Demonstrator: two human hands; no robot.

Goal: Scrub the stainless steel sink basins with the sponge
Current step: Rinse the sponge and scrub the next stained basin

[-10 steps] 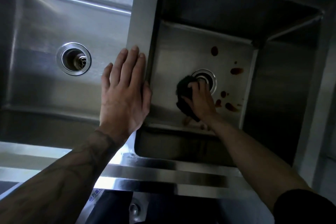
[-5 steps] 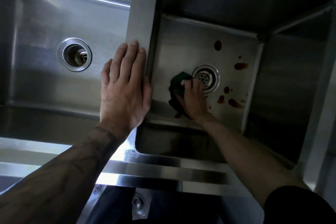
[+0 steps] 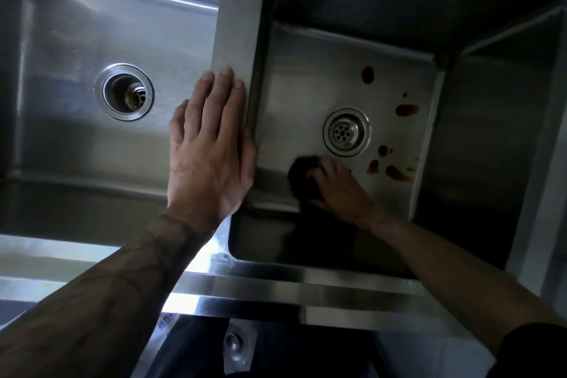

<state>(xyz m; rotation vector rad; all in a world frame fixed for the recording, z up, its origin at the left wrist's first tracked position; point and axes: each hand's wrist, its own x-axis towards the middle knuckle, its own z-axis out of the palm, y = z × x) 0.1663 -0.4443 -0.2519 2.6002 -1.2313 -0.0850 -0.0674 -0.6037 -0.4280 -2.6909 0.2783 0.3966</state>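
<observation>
Two stainless steel basins lie side by side below me. My right hand [image 3: 339,189] presses a dark sponge [image 3: 302,173] onto the floor of the right basin [image 3: 294,95], just near-left of its strainer drain [image 3: 346,131]. Reddish-brown stains [image 3: 395,172] dot the basin floor right of the drain, and one more stain [image 3: 367,74] sits farther back. My left hand [image 3: 208,147] lies flat, fingers together, on the steel divider [image 3: 237,18] between the basins. The left basin [image 3: 76,40] has an open drain [image 3: 126,91].
The sink's front rim [image 3: 276,285] runs across below my arms. The right basin's walls are deep and in shadow. A dark garment with a metal button [image 3: 233,344] shows under the rim.
My right hand has drawn the sponge off the drain toward the near wall, so the strainer is uncovered. My left hand has stayed on the divider.
</observation>
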